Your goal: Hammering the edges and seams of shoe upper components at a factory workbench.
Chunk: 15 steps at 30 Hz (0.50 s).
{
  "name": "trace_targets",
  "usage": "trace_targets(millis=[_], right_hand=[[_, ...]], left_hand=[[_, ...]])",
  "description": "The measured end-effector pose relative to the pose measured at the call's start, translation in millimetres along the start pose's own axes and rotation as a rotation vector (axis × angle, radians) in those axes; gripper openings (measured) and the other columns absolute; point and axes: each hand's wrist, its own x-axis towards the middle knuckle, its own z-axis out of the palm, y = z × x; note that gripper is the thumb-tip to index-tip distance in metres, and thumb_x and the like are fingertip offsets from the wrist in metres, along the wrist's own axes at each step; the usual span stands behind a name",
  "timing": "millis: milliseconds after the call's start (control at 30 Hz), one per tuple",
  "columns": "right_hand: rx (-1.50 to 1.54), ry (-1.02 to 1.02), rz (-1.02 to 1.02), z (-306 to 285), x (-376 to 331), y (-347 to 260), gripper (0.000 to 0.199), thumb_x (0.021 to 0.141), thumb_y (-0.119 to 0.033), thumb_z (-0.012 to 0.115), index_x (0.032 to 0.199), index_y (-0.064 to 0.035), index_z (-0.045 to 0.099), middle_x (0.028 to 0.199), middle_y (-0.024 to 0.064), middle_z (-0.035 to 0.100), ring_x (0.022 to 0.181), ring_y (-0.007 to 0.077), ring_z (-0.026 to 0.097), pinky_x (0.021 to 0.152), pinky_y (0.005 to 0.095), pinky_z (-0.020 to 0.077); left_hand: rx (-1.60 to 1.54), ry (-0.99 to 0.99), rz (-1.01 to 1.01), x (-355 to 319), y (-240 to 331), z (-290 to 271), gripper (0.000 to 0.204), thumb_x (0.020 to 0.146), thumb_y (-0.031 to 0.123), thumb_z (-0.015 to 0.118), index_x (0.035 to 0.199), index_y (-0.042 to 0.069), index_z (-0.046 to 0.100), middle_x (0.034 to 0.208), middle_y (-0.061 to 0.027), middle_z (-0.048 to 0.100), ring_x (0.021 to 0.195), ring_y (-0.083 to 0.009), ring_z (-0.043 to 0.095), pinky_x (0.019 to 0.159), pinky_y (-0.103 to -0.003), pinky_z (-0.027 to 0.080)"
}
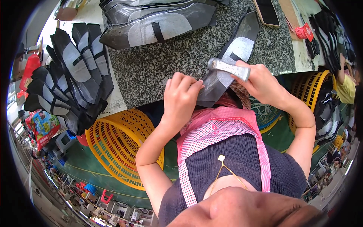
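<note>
I can see printing on a bright multicoloured bag [43,126] at the left, but it bends too far toward the rim of my view for me to make out. A small red-and-white tub [304,31] at the upper right carries markings too small for me to read, and the apron [217,130], pink with a dotted panel, bears a little pink emblem on its bib. The dark piece [239,47], with its pale patch crossed by a black bar, lies slantwise on the speckled worktop [145,77], its lower end reaching the near edge, between the two hands. My right hand [261,81] is closed round a silver metal tool [230,69], whose rounded end points left across the lower part of that patch; I cannot tell whether the metal presses on it or sits just above. My left hand [183,94] is curled narrow, thumb and fingertips right at the piece's lower left edge; from here I cannot tell whether they pinch it or only rest against it. Similar dark pieces lie stacked at the top [160,28] and heaped on the left [72,72]. A phone [267,12] lies beyond the piece's upper end, and a yellow basket [121,147] stands below the worktop.
</note>
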Motion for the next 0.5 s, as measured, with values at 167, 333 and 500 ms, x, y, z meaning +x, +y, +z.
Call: trace_targets(millis=[167,333,500], right_hand=[[0.033,0.0,-0.022,6,-3,-15,0.014,0.094,-0.013,0.06,0.097,-0.001,0.052,0.072,0.0222,0.063,0.073,0.0462,0.064,0.062,0.0526,0.05],[0.047,-0.09,0.03,10,3,-10,0.016,0.098,-0.016,0.058,0.099,-0.0011,0.053,0.072,0.0225,0.062,0.073,0.0465,0.064,0.062,0.0534,0.0496],[-0.014,0.05,-0.077,6,4,-10,0.016,0.092,-0.011,0.061,0.099,-0.0011,0.051,0.077,0.0237,0.064,0.078,0.047,0.064,0.066,0.0524,0.0498]], left_hand=[[0.136,0.063,0.025,-5,5,2,0.02,0.076,0.011,0.079,0.095,0.01,0.075,0.088,0.0004,0.066,0.083,-0.0218,0.059,0.072,-0.036,0.046],[-0.015,0.182,-0.218,-11,1,0,0.016,0.069,0.016,0.087,0.081,0.01,0.077,0.079,0.0014,0.067,0.079,-0.0201,0.059,0.072,-0.035,0.045],[-0.056,0.277,-0.256,-21,11,14,0.014,0.072,0.011,0.085,0.084,0.01,0.077,0.08,0.0011,0.068,0.077,-0.0201,0.058,0.072,-0.034,0.044]])
